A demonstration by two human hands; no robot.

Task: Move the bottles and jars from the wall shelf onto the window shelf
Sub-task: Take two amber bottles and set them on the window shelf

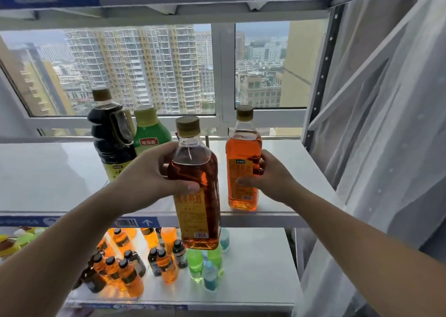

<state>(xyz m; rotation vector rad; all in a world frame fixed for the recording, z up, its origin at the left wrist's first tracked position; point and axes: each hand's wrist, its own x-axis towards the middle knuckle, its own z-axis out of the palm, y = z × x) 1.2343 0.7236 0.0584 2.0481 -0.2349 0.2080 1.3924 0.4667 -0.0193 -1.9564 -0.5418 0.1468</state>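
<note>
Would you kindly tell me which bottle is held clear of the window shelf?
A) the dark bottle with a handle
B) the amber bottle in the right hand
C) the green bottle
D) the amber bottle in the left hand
D: the left hand grips the left amber bottle in the air, its base below the window shelf's front edge; the right hand holds the right amber bottle standing on it.

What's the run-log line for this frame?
left hand: grips near amber bottle, in air | right hand: grips far amber bottle, on window shelf | behind: dark bottle, green bottle
</note>
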